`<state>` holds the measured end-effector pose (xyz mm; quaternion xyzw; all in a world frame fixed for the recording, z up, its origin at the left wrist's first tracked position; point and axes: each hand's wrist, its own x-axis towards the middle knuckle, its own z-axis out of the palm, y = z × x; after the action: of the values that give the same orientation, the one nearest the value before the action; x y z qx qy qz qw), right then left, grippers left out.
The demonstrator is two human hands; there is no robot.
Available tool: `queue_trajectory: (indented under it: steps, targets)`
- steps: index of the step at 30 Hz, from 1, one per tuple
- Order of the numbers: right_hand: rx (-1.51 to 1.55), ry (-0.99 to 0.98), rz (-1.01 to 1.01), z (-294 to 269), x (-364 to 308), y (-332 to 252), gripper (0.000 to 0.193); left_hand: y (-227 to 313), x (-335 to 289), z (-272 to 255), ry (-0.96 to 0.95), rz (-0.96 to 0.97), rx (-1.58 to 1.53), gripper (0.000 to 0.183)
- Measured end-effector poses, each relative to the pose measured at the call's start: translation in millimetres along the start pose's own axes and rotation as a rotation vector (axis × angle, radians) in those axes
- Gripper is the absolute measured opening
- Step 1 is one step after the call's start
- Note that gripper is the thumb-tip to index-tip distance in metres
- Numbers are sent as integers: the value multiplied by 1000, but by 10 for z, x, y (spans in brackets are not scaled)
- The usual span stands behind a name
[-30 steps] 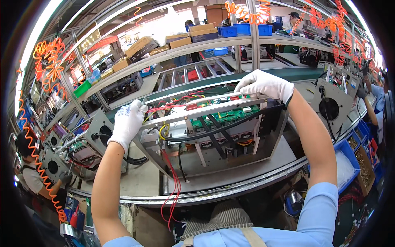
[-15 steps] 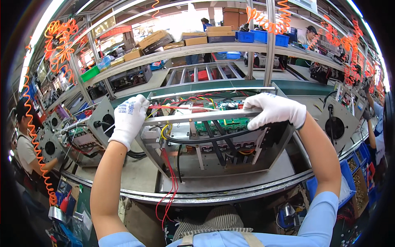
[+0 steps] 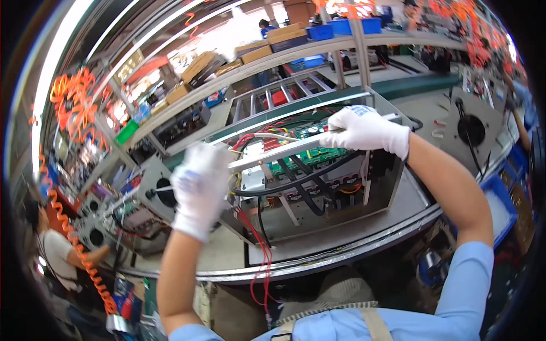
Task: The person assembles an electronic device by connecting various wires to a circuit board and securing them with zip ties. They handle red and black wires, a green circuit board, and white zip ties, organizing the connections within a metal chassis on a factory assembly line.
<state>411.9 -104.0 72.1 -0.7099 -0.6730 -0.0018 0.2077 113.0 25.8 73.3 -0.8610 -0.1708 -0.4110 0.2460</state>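
Note:
In front of me stands an open metal equipment chassis, with green circuit boards, thick black cables and thin coloured wires inside. A pale metal rail crosses its front upper edge. My right hand, in a white glove, has its fingers curled over the right part of this rail. My left hand, also gloved, is at the chassis's left end; it is smeared by motion, so its fingers and any contact are unclear. Red wires dangle from the chassis over the bench's front edge.
Similar units with black fans stand left and right on the bench. Behind, a roller conveyor runs below a shelf with cardboard boxes and blue bins. Orange coiled hoses hang around. A co-worker is at the left.
My view has tilted, so the bench and chassis now slope up to the right. My left hand has moved and blurred at the rail's left end. My right hand keeps its hold on the rail.

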Motion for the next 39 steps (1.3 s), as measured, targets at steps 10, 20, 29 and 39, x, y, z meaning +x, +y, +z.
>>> queue_trajectory:
  steps: [10, 20, 29, 39]
  targets:
    - [113, -258, -22, -181, -16, 5, 63, 587, 31, 358, -285, 107, -254, 19]
    - [114, -248, -284, -83, 133, 190, 46, 586, 6, 450, -165, -19, -209, 18]
    - [258, -158, -22, -77, -15, 111, 28, 44, -566, -138, -27, -428, -146, 33]
    - [179, -134, -3, 62, -99, -319, 35, -732, -832, 250, 161, -412, -54, 20]
